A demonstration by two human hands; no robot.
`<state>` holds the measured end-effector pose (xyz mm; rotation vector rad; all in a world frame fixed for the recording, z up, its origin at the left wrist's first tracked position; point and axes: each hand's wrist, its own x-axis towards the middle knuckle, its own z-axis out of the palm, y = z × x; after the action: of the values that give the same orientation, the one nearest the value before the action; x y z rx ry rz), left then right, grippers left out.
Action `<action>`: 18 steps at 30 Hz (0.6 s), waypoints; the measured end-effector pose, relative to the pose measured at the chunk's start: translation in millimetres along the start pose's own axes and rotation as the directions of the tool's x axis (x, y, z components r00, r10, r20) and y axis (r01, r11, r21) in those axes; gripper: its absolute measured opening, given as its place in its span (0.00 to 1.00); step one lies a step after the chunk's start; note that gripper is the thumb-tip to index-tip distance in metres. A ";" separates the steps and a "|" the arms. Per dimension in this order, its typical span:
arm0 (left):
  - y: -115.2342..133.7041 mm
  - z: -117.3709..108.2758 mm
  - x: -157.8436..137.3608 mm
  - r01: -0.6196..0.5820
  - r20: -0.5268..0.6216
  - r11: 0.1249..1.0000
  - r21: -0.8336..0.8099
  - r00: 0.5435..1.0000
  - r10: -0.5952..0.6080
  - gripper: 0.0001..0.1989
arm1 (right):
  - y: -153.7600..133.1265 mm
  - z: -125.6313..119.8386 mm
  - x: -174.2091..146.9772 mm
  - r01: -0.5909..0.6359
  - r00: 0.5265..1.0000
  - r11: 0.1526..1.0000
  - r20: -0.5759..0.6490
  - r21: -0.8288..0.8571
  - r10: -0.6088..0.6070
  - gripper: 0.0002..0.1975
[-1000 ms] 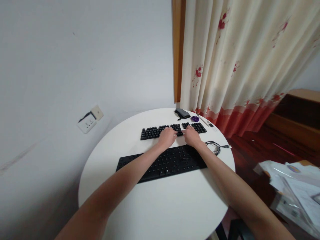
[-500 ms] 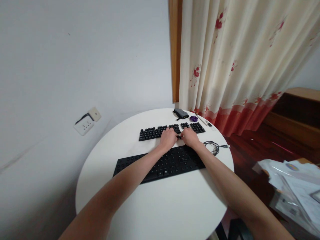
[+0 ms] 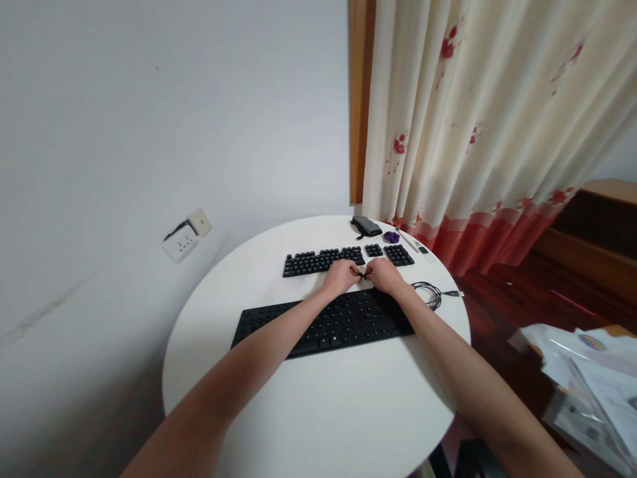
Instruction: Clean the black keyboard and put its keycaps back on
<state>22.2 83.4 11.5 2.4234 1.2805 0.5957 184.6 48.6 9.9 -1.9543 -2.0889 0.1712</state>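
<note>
My left hand [image 3: 342, 274] and my right hand [image 3: 384, 273] are closed in a pinch, fingertips almost meeting, over small black pieces [image 3: 362, 275] that look like keycaps. Just beyond them, black keycaps [image 3: 304, 265] lie in blocks laid out like a keyboard, with a smaller block [image 3: 373, 250] and a number-pad block [image 3: 398, 255] to the right. Nearer to me is the black keyboard base [image 3: 343, 325], largely stripped of its caps and partly hidden under my forearms. Its coiled cable [image 3: 434, 292] lies right of my right hand.
The round white table [image 3: 318, 411] stands close to the wall. At its far edge are a grey pouch [image 3: 367, 226], a crumpled purple thing [image 3: 391, 237], a thin pale tool [image 3: 408, 240] and a small black item [image 3: 423, 250]. Papers in plastic [image 3: 592, 372] are at the right.
The whole view has shifted slightly right as my head turned. My fingertips have drawn nearer each other around the small black pieces. The keyboard base and keycap blocks stay put.
</note>
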 end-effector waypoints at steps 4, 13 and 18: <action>9.9 -24.8 -31.4 -0.058 0.024 0.996 -0.061 0.998 0.060 0.05 | 1.4 1.8 -0.3 0.007 1.000 1.000 -0.004 0.016 -0.007 0.05; 21.6 -56.0 -130.8 0.017 0.193 0.980 -0.198 0.981 0.022 0.08 | 1.6 7.6 -0.9 0.001 0.999 0.999 -0.037 0.039 0.001 0.05; 12.6 -48.6 -139.9 0.017 0.224 0.975 -0.222 0.974 0.034 0.07 | 3.5 8.5 -1.2 -0.008 0.999 0.999 -0.036 0.042 0.010 0.05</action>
<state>-64.6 -35.8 30.2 2.2388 1.0509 0.4242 185.6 48.6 0.6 -1.9283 -2.0378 0.1787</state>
